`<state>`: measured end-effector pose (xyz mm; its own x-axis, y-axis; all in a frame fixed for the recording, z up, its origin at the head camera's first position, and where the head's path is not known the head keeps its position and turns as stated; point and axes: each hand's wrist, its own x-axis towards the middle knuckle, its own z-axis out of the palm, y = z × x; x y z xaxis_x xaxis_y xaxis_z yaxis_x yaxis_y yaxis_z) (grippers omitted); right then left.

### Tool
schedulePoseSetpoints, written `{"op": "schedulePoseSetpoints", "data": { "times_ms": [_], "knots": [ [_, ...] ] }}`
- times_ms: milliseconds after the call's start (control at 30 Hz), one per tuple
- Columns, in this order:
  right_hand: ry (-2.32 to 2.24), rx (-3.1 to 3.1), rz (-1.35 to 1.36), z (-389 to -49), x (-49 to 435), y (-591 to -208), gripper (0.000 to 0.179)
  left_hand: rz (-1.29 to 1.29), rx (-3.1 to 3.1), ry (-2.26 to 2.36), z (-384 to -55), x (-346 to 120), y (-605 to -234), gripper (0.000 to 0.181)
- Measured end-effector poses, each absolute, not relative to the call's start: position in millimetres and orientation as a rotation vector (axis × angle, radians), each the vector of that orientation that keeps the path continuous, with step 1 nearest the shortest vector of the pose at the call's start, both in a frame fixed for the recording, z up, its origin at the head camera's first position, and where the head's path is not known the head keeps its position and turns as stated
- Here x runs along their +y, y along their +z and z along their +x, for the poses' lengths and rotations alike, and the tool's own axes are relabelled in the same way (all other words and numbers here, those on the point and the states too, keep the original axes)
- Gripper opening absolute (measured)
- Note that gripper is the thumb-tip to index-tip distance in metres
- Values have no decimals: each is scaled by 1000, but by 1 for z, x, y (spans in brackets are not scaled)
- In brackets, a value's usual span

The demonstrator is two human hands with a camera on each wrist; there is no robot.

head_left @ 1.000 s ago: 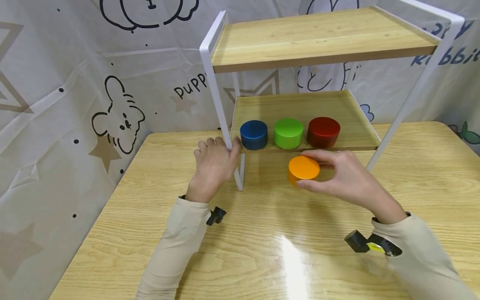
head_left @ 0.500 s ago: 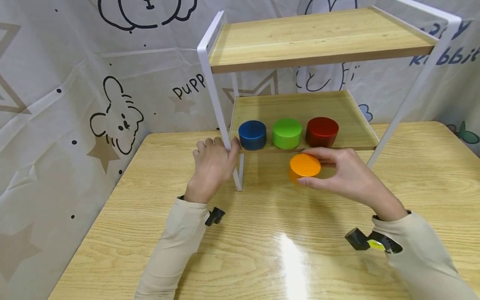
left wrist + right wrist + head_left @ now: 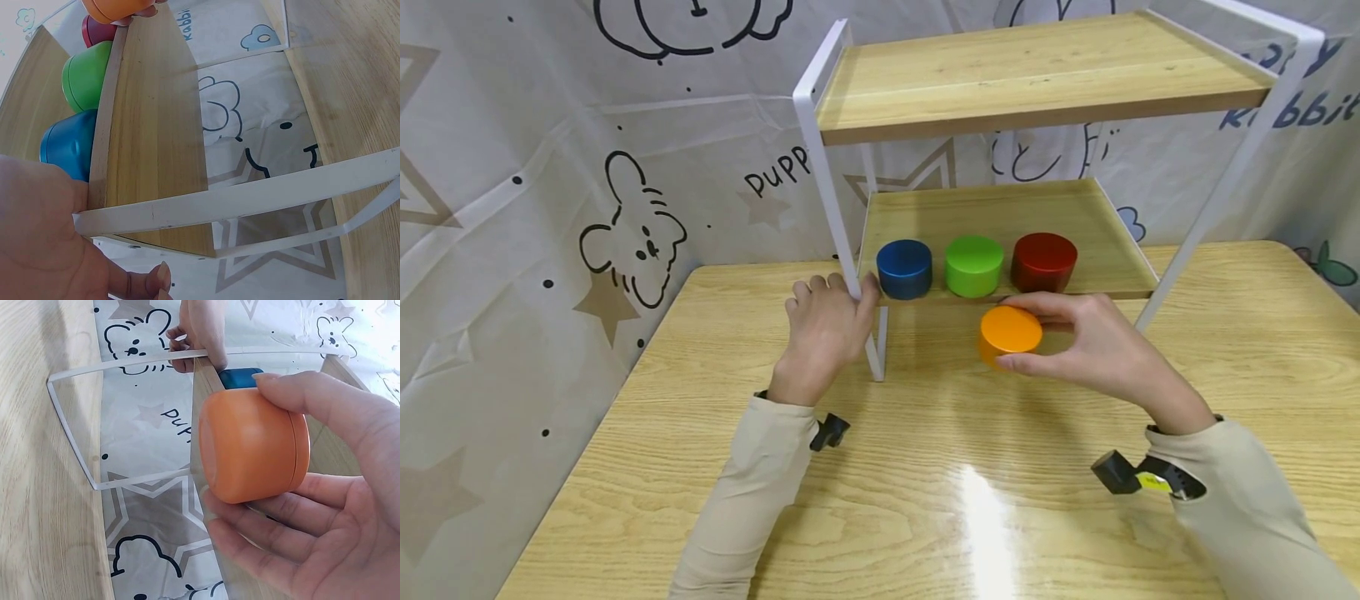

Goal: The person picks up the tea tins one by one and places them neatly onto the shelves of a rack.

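My right hand (image 3: pixel 1093 354) pinches an orange round tin (image 3: pixel 1011 330) between thumb and fingers, in front of the lower shelf's edge. In the right wrist view the tin (image 3: pixel 256 447) lies between the thumb above and the fingers below, its lid seam showing. My left hand (image 3: pixel 827 329) grips the white front-left post (image 3: pixel 833 208) of a two-tier shelf, thumb on the right side of it. On the lower board (image 3: pixel 985 204) a blue tin (image 3: pixel 905 270), a green tin (image 3: pixel 973 267) and a red tin (image 3: pixel 1043 262) stand in a row along the front edge.
The shelf's upper board (image 3: pixel 1037 71) spans above the tins. The front-right post (image 3: pixel 1225 187) rises just beyond my right hand. A wooden table (image 3: pixel 895 517) bears the shelf, and a printed cloth (image 3: pixel 737 100) hangs behind it and on the left.
My right hand has shifted slightly up and to the right with the orange tin. The left hand keeps its place on the post, and the three other tins stay put.
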<state>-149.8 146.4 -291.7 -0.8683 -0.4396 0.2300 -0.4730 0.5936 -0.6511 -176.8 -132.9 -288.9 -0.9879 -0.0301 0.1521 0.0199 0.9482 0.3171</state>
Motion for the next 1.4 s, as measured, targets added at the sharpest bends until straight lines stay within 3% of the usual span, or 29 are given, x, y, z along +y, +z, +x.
{"op": "schedulePoseSetpoints", "data": {
  "times_ms": [1400],
  "knots": [
    [1108, -2764, 800, -147, 155, -283, 56, 2, -2953, -506, -176, -133, -288, 65]
  ]
}}
